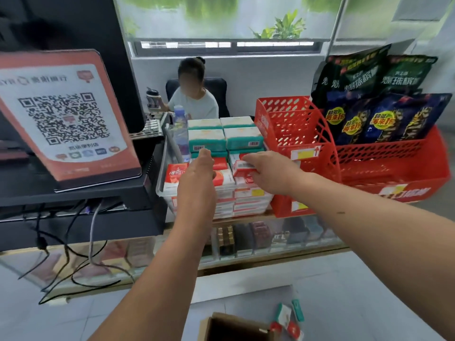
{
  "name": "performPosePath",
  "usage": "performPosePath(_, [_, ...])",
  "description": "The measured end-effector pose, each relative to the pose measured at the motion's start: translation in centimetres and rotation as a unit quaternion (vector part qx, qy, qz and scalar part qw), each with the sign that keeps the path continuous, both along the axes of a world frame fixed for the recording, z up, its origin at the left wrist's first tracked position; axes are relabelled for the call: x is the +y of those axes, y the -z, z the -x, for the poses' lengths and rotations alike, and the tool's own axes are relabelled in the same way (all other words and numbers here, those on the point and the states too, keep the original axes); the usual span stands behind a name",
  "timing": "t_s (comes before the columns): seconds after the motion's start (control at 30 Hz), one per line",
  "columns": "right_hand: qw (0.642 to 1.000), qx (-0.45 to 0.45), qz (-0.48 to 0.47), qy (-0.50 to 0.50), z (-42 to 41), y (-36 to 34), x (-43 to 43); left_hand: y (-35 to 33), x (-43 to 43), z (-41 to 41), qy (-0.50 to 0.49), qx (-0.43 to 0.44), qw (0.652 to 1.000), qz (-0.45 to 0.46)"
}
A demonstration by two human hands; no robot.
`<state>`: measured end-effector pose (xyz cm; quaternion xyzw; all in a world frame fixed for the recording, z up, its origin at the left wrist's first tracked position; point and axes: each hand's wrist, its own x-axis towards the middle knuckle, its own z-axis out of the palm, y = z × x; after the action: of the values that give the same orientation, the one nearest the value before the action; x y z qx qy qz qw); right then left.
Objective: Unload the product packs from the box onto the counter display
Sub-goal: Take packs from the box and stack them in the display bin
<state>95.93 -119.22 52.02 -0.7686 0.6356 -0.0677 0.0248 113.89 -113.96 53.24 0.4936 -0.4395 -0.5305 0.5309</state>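
**Both hands at the stacked packs on the tabletop display**

Both bare arms reached forward over the glass tabletop (pixel 307 238) toward a clear tray (pixel 161 183) of red-and-white product packs (pixel 222 179) stacked several layers deep. The left hand (pixel 197 178) lay palm down on the top of the left stack, fingers together and stretched toward the far edge of the tabletop; whether it gripped anything could not be told. The right hand (pixel 268 172) was clamped on a single red-and-white pack (pixel 242 167), thumb and fingers pinching its right end, holding it at the top of the right stack, touching or just above the packs beneath.

Behind the red packs, nearer the far edge, stood green-and-white packs (pixel 222 137) in two columns. A clear water bottle (pixel 180 130) stood just left of them. To the right of the tray sat a red perforated basket (pixel 293 134) with empty upper tiers, and beyond it a wider red basket (pixel 394 163) holding dark snack bags (pixel 379 99). At the left end a black stand (pixel 73 195) carried a tilted QR-code payment sign (pixel 65 119), with cables (pixel 66 254) hanging below it.

At the bottom of the view, on a pale surface, was the open cardboard box (pixel 236 327), with a few loose packs (pixel 288 318) lying just to its right. A person in a light shirt (pixel 194 99) sat behind the tabletop.
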Motion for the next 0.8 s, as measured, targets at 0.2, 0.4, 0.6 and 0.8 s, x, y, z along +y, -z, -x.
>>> performPosePath(0.2, [0.997,-0.052,0.043,-0.037,1.2,3.1,0.8,0.9,0.1,1.1,-0.015,-0.014,1.0,0.006])
performPosePath(0.4, [0.997,-0.004,0.071,-0.023,1.0,5.2,1.7,1.3,1.1,1.4,0.0,-0.003,1.0,0.004])
performPosePath(0.6, [0.997,-0.026,0.065,0.013,-0.3,3.9,4.2,2.3,1.8,0.2,0.018,0.007,1.0,0.008])
performPosePath(0.8, [0.98,-0.109,0.156,0.056,-2.9,8.0,10.6,6.3,3.4,-0.9,0.079,-0.009,0.997,-0.022])
